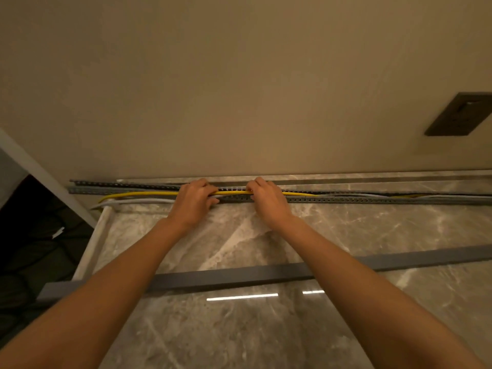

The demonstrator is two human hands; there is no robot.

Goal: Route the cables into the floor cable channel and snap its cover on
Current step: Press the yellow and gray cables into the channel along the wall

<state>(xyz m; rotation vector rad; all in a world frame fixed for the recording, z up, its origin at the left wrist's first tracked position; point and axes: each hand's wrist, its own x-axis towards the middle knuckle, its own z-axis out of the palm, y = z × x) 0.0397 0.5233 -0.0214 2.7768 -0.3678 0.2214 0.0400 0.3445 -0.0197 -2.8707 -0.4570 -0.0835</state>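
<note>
Yellow round cable [149,194] and a pale grey cable [143,201] lie outside the grey slotted plastic floor channel [372,200] at its left end. The left hand [193,201], then the right hand [266,199], each have their grip closed round the yellow cable over the trough. Rightward both cables look seated, so routing seems about half done; the long grey cover strip [239,276] lies apart on the marble floor [346,227], unfitted.

We grip the yellow cable [149,194] with our left hand [193,199] and right hand [266,198], fingers curled round it over the open slotted cable channel [372,200] at the foot of the wall. Left of our hands a grey cable [143,201] lies beside the yellow one, just in front of the channel. The long grey cover [226,279] lies on the marble floor [399,230] under our forearms.
</note>
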